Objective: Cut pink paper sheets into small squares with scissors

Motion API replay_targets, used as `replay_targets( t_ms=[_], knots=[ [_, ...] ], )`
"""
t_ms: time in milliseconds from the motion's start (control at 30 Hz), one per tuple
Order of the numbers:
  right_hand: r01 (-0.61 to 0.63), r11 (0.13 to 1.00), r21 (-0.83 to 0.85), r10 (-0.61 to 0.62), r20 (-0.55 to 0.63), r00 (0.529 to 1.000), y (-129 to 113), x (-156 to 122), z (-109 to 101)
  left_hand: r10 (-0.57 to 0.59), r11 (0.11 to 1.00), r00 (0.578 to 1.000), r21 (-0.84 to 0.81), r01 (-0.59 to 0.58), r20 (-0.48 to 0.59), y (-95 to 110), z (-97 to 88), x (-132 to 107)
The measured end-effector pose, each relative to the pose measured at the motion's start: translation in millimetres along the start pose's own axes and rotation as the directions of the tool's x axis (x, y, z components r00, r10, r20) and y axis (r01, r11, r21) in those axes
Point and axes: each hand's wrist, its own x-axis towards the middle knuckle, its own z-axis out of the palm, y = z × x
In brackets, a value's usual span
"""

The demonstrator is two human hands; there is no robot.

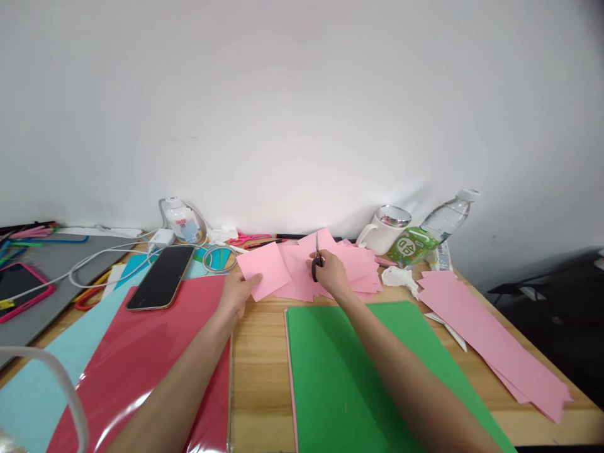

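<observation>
My left hand (pixel 237 290) pinches the near corner of a pink paper square (pixel 264 269) and lifts it off the wooden table (pixel 257 352). My right hand (pixel 330 272) is closed around the black handles of a pair of scissors (pixel 316 255), blades pointing up and away, over a pile of pink paper pieces (pixel 352 264). Both forearms reach out from the bottom of the view.
A green sheet (pixel 349 371) lies in front, a red sheet (pixel 141 365) with a phone (pixel 161 277) on it to the left, pink strips (pixel 491 340) to the right. A white mug (pixel 384 228), a green packet (pixel 413 245), a water bottle (pixel 446 220) and cables (pixel 108 258) line the wall.
</observation>
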Motion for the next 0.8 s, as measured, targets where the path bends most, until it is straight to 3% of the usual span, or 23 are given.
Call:
replay_targets(
  t_ms=[133, 267, 433, 633, 800],
  knots=[
    [-0.031, 0.973, -0.23, 0.02, -0.048, 0.999, -8.8, 5.9, 9.4, 0.028, 0.999, 0.999, 0.03, -0.028, 0.022, 0.5, -1.2, 2.0],
    [-0.004, 0.95, -0.313, 0.005, 0.0, 1.0, -14.7, 5.8, 14.1, 0.071, 0.995, 0.997, 0.069, -0.073, 0.037, -1.6, 0.1, 3.3],
    [0.087, 0.968, -0.234, -0.07, 0.079, 0.994, -20.5, -0.5, 14.2, 0.114, 0.986, 0.993, 0.12, -0.114, 0.007, -6.7, 1.0, 5.1],
    [0.184, 0.982, -0.051, -0.169, 0.212, 0.963, -25.6, -7.7, 20.3, 0.146, 0.98, 0.987, 0.125, -0.153, 0.059, -7.1, 1.6, 3.7],
    [0.195, 0.979, -0.056, -0.183, 0.172, 0.968, -28.9, -4.2, 19.6, 0.202, 0.953, 0.971, 0.203, -0.225, 0.129, -6.1, 0.5, 4.3]
  ],
)
